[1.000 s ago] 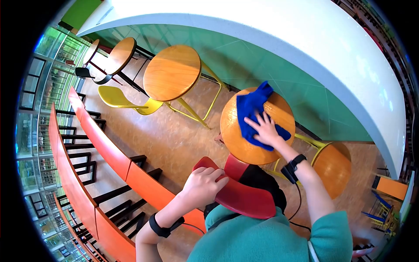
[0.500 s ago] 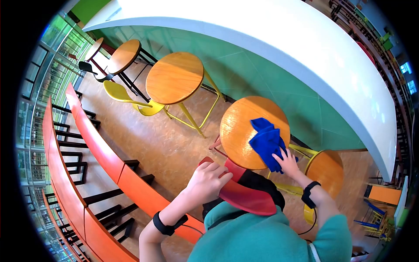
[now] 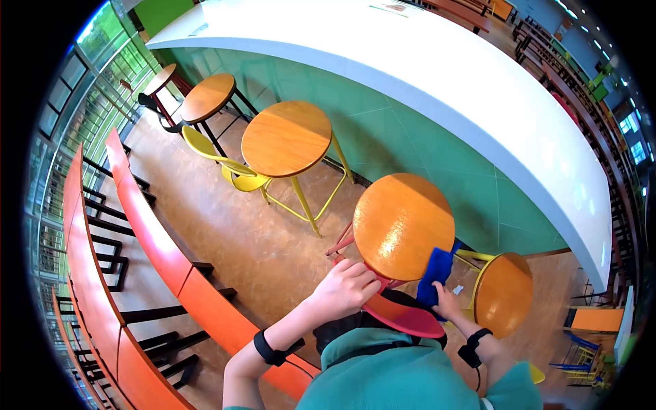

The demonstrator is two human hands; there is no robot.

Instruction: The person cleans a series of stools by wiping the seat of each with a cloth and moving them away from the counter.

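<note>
In the head view, my right hand [image 3: 447, 302] grips a bunched blue cloth [image 3: 434, 275] at the near right edge of a round wooden table [image 3: 403, 222]. The cloth hangs down past that edge, and part of it shows beyond the rim. My left hand [image 3: 350, 285] has its fingers curled over the top of a red chair's backrest [image 3: 404, 317], left of the cloth. A glossy patch of light lies on the tabletop. The chair's seat is mostly hidden by the backrest and my body.
A curved white counter [image 3: 437, 75] with a green front runs behind the tables. More round tables [image 3: 287, 139] and a yellow chair [image 3: 239, 171] stand farther left. Another round wooden top [image 3: 503, 295] is at right. Long orange benches [image 3: 154, 239] line the left side.
My right hand has drawn the blue cloth from the tabletop to its near right edge, where it now hangs. My left hand stays on the chair's backrest. The view has shifted slightly.
</note>
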